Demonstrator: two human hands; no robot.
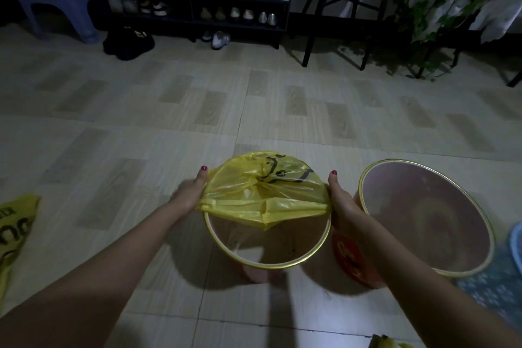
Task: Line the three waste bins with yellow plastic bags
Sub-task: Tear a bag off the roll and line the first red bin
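Clearly both hands pinch the same thing: the left hand [188, 194] and the right hand [340, 200] each grip one side of the mouth of a thin, translucent yellow plastic bag with black print [264, 192], thumbs up and the film bunched under them, pulling it taut between them. The bag sits in the lower middle of the frame, its far edge already hooked over the back of the gold-rimmed round waste bin [267, 264], its near edge stretched across the opening and not yet over the front rim.

Such film looks very light, limp and slippery, so it probably stretches or tears if yanked; the doubled hem at the mouth seems the best place to hold, close to the rim, working it down over the lip a little at a time. The bin looks light enough to tip if the pull is uneven.

Just right of it stands a second round bin with a red printed side [426, 217], unlined. A further yellow printed bag [14, 229] lies on the tiled floor [141, 110] at the lower left edge. At the far lower right, something pale blue shows; in this dim light I cannot tell what it is.
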